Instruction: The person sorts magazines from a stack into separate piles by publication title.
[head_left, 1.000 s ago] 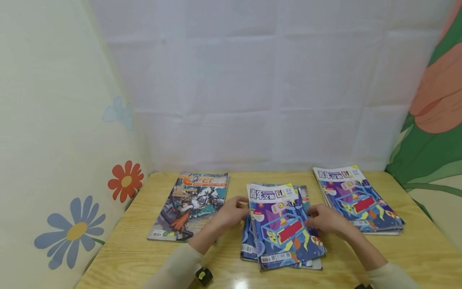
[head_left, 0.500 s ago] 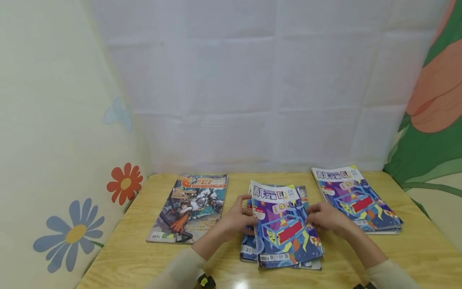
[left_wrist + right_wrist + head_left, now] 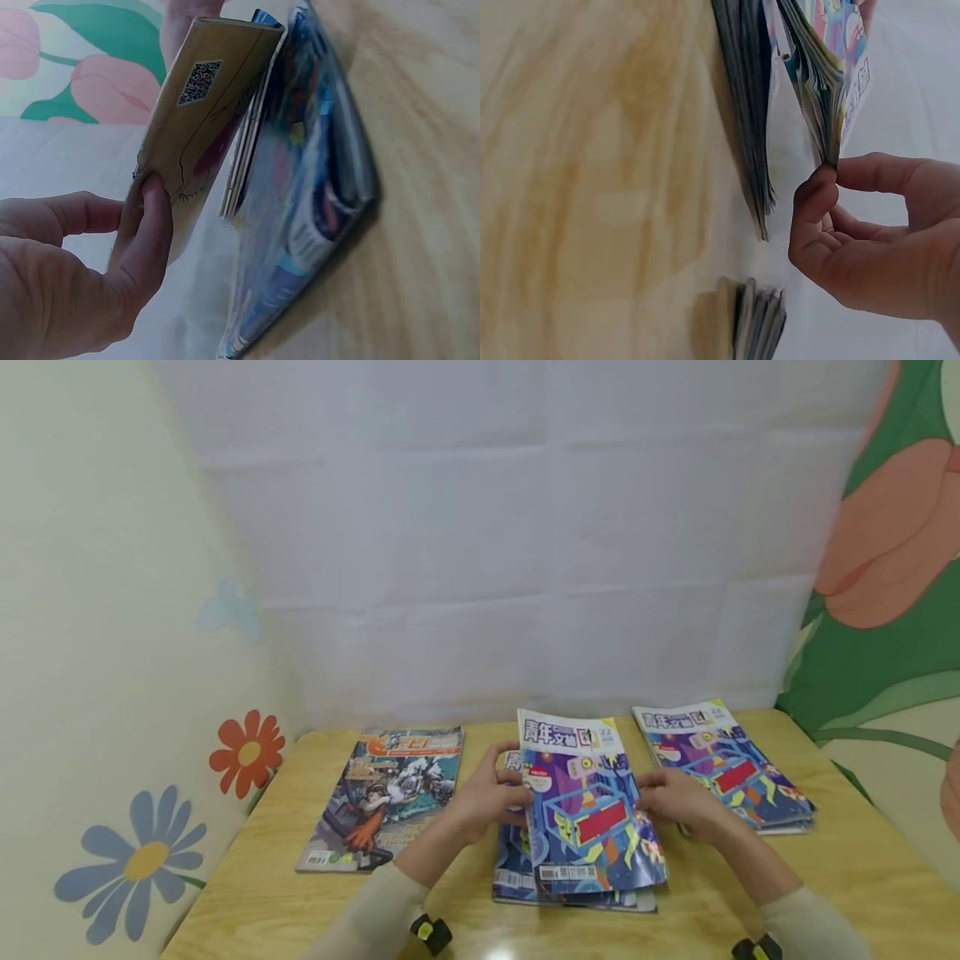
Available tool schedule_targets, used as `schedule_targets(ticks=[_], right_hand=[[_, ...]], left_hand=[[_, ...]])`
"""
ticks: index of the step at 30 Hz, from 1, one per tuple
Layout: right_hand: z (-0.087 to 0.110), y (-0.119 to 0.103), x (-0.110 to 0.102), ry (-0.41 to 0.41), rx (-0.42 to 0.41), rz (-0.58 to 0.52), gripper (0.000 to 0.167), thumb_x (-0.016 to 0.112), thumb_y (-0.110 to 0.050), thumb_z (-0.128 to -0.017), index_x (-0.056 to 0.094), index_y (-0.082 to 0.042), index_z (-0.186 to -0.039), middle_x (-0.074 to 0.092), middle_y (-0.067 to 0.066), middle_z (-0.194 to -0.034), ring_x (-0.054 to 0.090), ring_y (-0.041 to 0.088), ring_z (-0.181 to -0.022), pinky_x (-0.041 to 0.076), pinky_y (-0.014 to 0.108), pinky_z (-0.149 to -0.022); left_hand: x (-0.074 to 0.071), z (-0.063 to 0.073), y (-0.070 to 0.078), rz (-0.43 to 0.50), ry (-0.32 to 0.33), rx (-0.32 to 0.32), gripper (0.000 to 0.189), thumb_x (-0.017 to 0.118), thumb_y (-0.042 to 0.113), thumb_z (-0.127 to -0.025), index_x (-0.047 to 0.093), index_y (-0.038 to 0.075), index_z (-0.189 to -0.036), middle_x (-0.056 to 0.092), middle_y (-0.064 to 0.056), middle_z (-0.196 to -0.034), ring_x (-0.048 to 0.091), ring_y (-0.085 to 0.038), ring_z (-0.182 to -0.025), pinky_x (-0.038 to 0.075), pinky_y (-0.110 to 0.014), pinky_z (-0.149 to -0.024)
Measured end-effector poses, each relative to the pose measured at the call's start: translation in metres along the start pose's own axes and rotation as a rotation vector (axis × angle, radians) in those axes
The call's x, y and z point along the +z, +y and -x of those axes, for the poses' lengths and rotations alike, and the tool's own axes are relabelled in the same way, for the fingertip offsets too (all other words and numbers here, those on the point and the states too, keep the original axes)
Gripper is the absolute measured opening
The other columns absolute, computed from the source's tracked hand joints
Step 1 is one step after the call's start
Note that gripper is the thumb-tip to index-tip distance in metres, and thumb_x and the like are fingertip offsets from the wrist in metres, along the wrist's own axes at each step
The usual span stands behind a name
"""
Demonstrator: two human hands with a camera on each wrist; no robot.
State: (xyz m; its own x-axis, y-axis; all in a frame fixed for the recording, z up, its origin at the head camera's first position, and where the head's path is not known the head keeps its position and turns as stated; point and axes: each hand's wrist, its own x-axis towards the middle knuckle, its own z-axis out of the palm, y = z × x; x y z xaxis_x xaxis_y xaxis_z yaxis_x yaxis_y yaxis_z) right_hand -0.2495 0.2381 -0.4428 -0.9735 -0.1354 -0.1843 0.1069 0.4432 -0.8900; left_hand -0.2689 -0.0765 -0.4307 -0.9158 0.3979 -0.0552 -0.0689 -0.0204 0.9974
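Observation:
A purple-and-blue magazine (image 3: 588, 810) with a white title band is held over the middle stack of magazines (image 3: 512, 875). My left hand (image 3: 487, 793) pinches its left edge, thumb against the tan back cover (image 3: 214, 97) in the left wrist view. On the opposite side, my right hand (image 3: 681, 802) grips the right edge between thumb and fingertips, with the page edges (image 3: 821, 90) fanned slightly in the right wrist view. A gap shows between the raised magazine and the stack (image 3: 742, 97) below, and the magazine hides most of that stack's top cover.
To the left lies a magazine (image 3: 390, 802) with an orange title and a comic-style cover. A second pile of magazines (image 3: 738, 777) with the same purple cover sits at the right. All rest on a wooden table (image 3: 247, 868), backed by a white cloth (image 3: 450, 568) and flowered side panels.
The purple magazine has risen off the middle stack, its top edge now further up and its lower edge above the stack's. Both hands came up with it. The head view has shifted slightly.

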Motion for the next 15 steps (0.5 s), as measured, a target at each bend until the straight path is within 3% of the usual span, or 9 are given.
schedule_targets(ticks=[4,7,11,15], right_hand=[[0.002,-0.005,-0.013,0.015,0.002,-0.049,0.058,0.061,-0.008,-0.096,0.04,0.017,-0.144,0.063,0.019,-0.112,0.058,0.024,-0.088,0.054,0.039,-0.077],[0.004,-0.006,-0.024,0.024,0.027,-0.15,0.06,0.06,-0.012,-0.099,0.037,0.015,-0.148,0.059,0.019,-0.119,0.056,0.025,-0.095,0.052,0.039,-0.079],[0.007,-0.003,-0.04,-0.004,0.045,-0.36,0.068,0.057,-0.011,-0.101,0.022,0.009,-0.156,0.048,0.028,-0.137,0.056,0.026,-0.105,0.053,0.04,-0.082],[0.013,0.005,-0.061,-0.106,0.039,-0.623,0.077,0.051,-0.008,-0.103,0.003,-0.004,-0.163,0.028,0.027,-0.155,0.059,0.024,-0.11,0.054,0.041,-0.093]], left_hand=[[0.001,-0.013,0.008,0.01,-0.011,0.008,0.084,0.069,-0.006,-0.088,0.025,0.017,-0.155,0.054,-0.017,-0.112,0.065,-0.024,-0.082,0.061,-0.047,-0.07],[0.006,-0.028,0.011,0.056,-0.019,0.0,0.086,0.068,-0.007,-0.087,0.023,0.015,-0.156,0.057,-0.017,-0.115,0.066,-0.025,-0.084,0.061,-0.046,-0.072],[0.015,-0.051,0.01,0.167,-0.036,-0.027,0.086,0.065,-0.01,-0.086,0.022,0.013,-0.156,0.062,-0.023,-0.121,0.069,-0.029,-0.089,0.06,-0.045,-0.076],[0.028,-0.077,0.001,0.27,-0.035,-0.04,0.085,0.064,-0.012,-0.085,0.023,0.013,-0.155,0.066,-0.023,-0.114,0.069,-0.028,-0.088,0.059,-0.045,-0.077]])
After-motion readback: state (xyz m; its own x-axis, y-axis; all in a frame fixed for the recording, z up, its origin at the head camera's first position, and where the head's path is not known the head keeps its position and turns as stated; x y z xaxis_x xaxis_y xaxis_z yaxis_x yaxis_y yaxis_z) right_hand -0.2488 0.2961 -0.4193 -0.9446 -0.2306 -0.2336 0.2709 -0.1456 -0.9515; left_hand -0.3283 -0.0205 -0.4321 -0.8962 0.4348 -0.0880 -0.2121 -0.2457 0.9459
